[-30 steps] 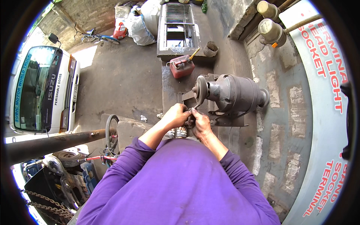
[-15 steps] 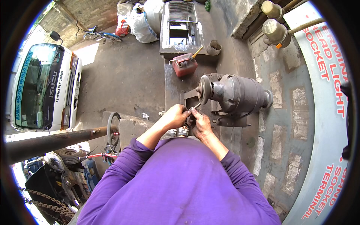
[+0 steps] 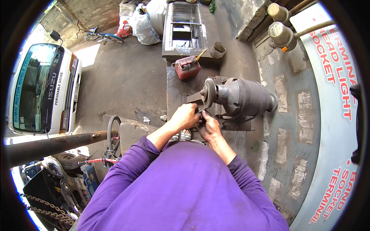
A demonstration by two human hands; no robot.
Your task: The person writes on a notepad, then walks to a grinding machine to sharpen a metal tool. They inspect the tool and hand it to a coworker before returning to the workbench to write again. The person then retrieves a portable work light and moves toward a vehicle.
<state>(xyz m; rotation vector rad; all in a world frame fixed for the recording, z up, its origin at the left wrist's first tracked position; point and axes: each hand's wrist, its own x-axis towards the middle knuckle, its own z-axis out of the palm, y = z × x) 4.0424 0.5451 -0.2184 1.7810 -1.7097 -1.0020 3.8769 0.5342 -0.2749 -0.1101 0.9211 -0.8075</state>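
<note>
In front of my body, a grey motor stands on a metal frame, with a grinding wheel on its left end. My left hand is closed, fingertips pinched together just below and left of the wheel. Thumb and fingers of my right hand press in from the other side. Between them is a thin metal rod, mostly covered by my fingers. Its upper end points toward the wheel's lower edge; whether it touches, I cannot tell.
Beyond the wheel sits a red jerrycan with a yellow spout, near a small pot. To the left are a bicycle wheel, a rusty pole and a white truck. A painted sign stands at the right.
Both hands have shifted slightly toward the wheel, and less of the rod shows. My left hand has turned so its back faces up more. The view has shifted slightly.
</note>
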